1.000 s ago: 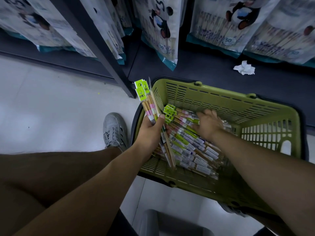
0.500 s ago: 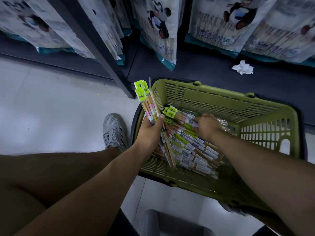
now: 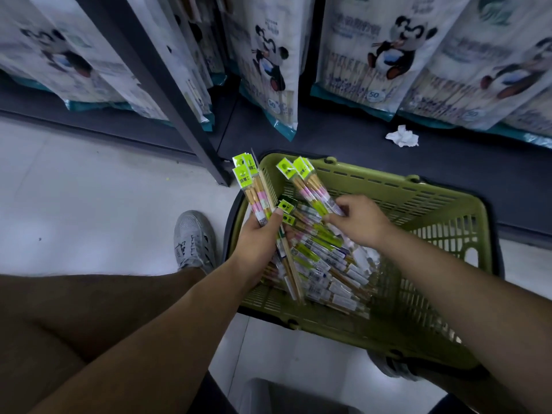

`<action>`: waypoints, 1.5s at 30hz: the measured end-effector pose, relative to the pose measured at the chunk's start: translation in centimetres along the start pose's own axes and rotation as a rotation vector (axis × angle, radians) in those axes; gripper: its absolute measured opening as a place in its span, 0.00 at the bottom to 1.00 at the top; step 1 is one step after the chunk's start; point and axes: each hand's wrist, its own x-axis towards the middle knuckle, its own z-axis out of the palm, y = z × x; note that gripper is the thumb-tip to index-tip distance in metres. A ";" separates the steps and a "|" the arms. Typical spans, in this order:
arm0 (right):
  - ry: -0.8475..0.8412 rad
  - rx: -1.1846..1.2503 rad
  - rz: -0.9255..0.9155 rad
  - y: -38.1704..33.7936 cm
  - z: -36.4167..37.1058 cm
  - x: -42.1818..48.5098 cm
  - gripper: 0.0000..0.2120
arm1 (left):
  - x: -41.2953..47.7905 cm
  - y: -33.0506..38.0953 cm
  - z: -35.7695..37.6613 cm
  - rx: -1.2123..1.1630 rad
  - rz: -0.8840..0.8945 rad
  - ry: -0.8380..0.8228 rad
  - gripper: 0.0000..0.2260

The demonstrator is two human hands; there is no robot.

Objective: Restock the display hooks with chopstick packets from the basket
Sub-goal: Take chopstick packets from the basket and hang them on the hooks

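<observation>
Right hand (image 3: pixel 358 222): fingers pinched a few chopstick packets (image 3: pixel 310 186) by their lower ends, tags slanting up-left | left hand (image 3: pixel 257 246): fingers gripped upright bundle (image 3: pixel 254 195) just left of them | pile (image 3: pixel 322 261) lay below, in basket (image 3: pixel 418 201).

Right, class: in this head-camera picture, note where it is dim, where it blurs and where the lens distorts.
Head view: dim overall, pale floor brightest; panda bags smear toward the right edge, packets in the left hand and right hand look sharper; wide lens makes the shelf upright lean.
</observation>
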 end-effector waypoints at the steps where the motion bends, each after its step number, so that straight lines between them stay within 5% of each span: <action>1: -0.024 0.127 -0.009 -1.2 -0.4 -0.4 0.11 | -0.1 0.4 0.3 -0.031 -0.011 -0.010 0.07; 7: -0.086 0.360 -0.136 -7.0 -1.2 -2.9 0.07 | -1.5 2.8 2.1 -0.211 -0.005 -0.119 0.13; 13: 0.211 -0.077 -0.337 -9.5 -5.4 -5.4 0.15 | -3.8 7.5 3.5 -0.226 0.110 -0.175 0.28; 19: 0.215 0.008 -0.417 -13.0 -9.4 -9.2 0.08 | -6.6 12.7 5.1 -0.227 0.280 -0.220 0.15; 24: 0.173 0.135 -0.401 -16.2 -12.8 -12.0 0.14 | -9.3 16.4 5.1 -0.109 0.458 -0.207 0.15; 32: 0.271 0.462 -0.484 -20.3 -17.7 -14.9 0.01 | -12.1 24.0 4.7 0.039 0.699 -0.291 0.15; 35: 0.280 0.552 -0.477 -21.9 -20.7 -15.6 0.04 | -12.5 27.1 5.0 0.074 0.781 -0.319 0.13; 45: 0.706 0.609 -0.695 -30.4 -30.2 -16.6 0.06 | -14.1 35.9 6.5 0.125 1.096 -0.306 0.15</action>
